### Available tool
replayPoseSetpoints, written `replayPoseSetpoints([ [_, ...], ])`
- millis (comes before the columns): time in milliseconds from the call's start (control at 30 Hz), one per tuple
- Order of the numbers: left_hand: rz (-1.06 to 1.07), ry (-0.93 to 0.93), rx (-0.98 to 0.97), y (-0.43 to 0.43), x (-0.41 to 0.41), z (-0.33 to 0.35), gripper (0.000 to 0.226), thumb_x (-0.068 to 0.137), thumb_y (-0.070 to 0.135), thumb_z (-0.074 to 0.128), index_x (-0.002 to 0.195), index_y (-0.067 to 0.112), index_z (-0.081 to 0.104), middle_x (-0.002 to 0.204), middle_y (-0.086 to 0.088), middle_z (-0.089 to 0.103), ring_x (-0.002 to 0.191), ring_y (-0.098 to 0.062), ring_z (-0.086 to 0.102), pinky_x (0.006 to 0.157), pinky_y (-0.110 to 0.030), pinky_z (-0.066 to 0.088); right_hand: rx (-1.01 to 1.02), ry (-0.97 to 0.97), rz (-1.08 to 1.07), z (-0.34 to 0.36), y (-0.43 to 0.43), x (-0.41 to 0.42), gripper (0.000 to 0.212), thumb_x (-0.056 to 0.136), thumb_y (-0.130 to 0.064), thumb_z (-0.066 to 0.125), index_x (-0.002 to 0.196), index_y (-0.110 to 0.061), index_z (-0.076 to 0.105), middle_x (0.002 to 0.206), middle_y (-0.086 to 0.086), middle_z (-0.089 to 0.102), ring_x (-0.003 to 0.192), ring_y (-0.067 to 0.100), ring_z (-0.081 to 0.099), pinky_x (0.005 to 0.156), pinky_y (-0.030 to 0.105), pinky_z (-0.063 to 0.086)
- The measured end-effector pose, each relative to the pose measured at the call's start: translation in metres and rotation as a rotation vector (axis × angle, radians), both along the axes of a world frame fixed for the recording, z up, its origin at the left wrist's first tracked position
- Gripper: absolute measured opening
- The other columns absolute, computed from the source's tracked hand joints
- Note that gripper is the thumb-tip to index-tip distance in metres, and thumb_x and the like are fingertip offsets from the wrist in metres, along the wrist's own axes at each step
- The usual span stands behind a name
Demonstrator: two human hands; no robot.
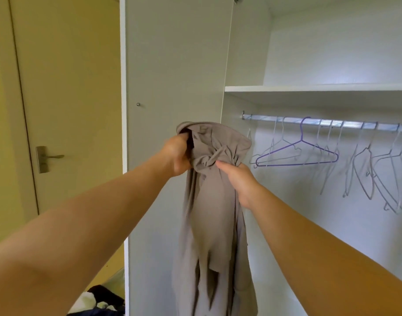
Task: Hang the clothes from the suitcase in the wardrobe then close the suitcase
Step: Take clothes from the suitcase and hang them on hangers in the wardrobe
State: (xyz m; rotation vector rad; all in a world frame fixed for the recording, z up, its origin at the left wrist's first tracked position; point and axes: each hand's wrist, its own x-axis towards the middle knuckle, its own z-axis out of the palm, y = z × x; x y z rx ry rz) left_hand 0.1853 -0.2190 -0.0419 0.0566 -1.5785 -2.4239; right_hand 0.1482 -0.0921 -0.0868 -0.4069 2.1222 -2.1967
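**Grey garment held up at the open wardrobe, not yet on a hanger**

Head view: Both arms reach forward and up. The left hand (pixel 176 156) has its fingers curled into the top fold of a grey-beige garment (pixel 213 224). The right hand (pixel 238 179), just beside it, clenches a bunched knot of the same cloth. The rest of the garment hangs straight down between the arms, in front of the edge of the wardrobe door (pixel 172 65).

It is probably held high by its top so that it falls open and the neck or shoulders can be found for a hanger. Whether a hanger is already inside the cloth cannot be told.

To the right, inside the wardrobe (pixel 245 53), a metal rail (pixel 327 123) runs under a white shelf (pixel 309 88). A purple hanger (pixel 297 156) hangs nearest the hands, with several bare pale hangers (pixel 364 169) further right; the purple one looks the handiest to take.

At the near left, low down, a heap of dark and white clothes (pixel 99 302) lies on the floor side. The suitcase itself is not in view. Far left stands a cream room door (pixel 70 87) with a metal handle (pixel 47 157).

No brand, label or writing can be read on anything.
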Motion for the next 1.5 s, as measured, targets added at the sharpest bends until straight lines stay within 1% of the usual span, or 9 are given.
replayPoseSetpoints([
  [100,-0.032,0.089,-0.318,-0.014,-0.006,0.000,0.047,0.097,0.008,0.045,0.139,0.024,0.034,0.105,-0.002,0.059,0.081,-0.017,0.058,0.072,-0.032,0.054,-0.147,-0.019,-0.143,0.004,0.000,-0.010,0.025,0.093,-0.017,0.057,0.117,-0.010,0.058,0.117,0.008,0.063,0.108,0.026,0.060,0.098,0.039,0.047],
  [267,-0.370,-0.159,-0.987,-0.007,0.001,-0.033,0.111,0.077,0.017,0.075,0.146,0.039,-0.010,0.151,-0.003,0.029,0.131,-0.026,0.040,0.099,-0.045,0.041,-0.259,-0.044,-0.254,0.018,-0.012,-0.025,0.027,0.096,-0.020,0.050,0.118,-0.006,0.056,0.116,0.015,0.062,0.108,0.032,0.060,0.098,0.048,0.048],
  [400,-0.081,-0.109,-1.237,-0.016,-0.014,-0.044,0.049,0.082,0.004,0.064,0.128,0.010,0.049,0.123,-0.015,0.059,0.110,-0.030,0.057,0.088,-0.039,0.051,-0.156,-0.046,-0.156,0.019,-0.020,-0.024,0.026,0.095,-0.021,0.051,0.116,-0.008,0.057,0.098,0.011,0.060,0.096,0.026,0.059,0.096,0.042,0.049],
  [567,0.422,-0.071,-1.008,-0.053,-0.022,-0.033,0.024,0.090,0.001,0.046,0.104,0.007,0.065,0.109,-0.018,0.064,0.100,-0.030,0.058,0.087,-0.037,0.048,-0.072,-0.064,-0.058,0.021,-0.007,-0.024,0.026,0.085,-0.017,0.067,0.105,-0.002,0.059,0.094,0.011,0.065,0.085,0.024,0.064,0.084,0.039,0.054],
  [867,0.321,0.158,-0.586,-0.036,-0.018,0.001,0.033,0.091,-0.013,0.036,0.112,-0.003,0.059,0.080,-0.002,0.058,0.077,-0.018,0.057,0.062,-0.021,0.051,0.595,-0.079,0.229,0.005,-0.027,-0.010,0.073,0.075,-0.035,0.077,0.134,-0.008,0.045,0.133,0.004,0.051,0.124,0.026,0.050,0.103,0.034,0.041],
  [1133,0.248,0.031,-0.989,-0.048,-0.021,-0.021,0.041,0.090,-0.009,0.036,0.117,0.011,0.059,0.112,-0.007,0.056,0.104,-0.021,0.051,0.088,-0.029,0.041,-0.154,-0.227,0.070,0.019,-0.043,-0.043,0.034,0.089,-0.029,0.060,0.118,-0.013,0.061,0.110,0.009,0.069,0.099,0.023,0.066,0.093,0.036,0.052],
  [1267,0.208,0.070,-0.881,-0.041,-0.016,-0.039,0.013,0.091,0.014,0.056,0.095,0.018,0.045,0.094,-0.002,0.047,0.085,-0.017,0.047,0.076,-0.027,0.040,-0.482,-0.286,-0.064,0.024,-0.044,-0.051,0.011,0.093,-0.014,0.051,0.085,-0.014,0.059,0.072,0.003,0.064,0.058,0.015,0.058,0.060,0.024,0.050],
  [1367,-0.220,-0.081,-0.847,-0.037,-0.001,-0.040,0.026,0.089,0.044,0.056,0.104,0.024,0.046,0.100,0.007,0.056,0.092,-0.010,0.054,0.086,-0.027,0.043,-0.630,-0.234,-0.099,0.027,-0.046,-0.055,0.019,0.095,-0.008,0.045,0.079,-0.015,0.052,0.078,0.003,0.054,0.061,0.016,0.051,0.071,0.031,0.053],
  [1500,-0.312,-0.256,-1.158,-0.034,-0.005,-0.056,0.036,0.086,0.019,0.065,0.121,0.017,0.056,0.120,0.000,0.061,0.114,-0.020,0.056,0.099,-0.030,0.041,-0.644,-0.201,-0.084,0.036,-0.041,-0.049,0.021,0.096,-0.006,0.045,0.078,-0.014,0.052,0.076,0.003,0.053,0.061,0.016,0.050,0.086,0.039,0.053],
])
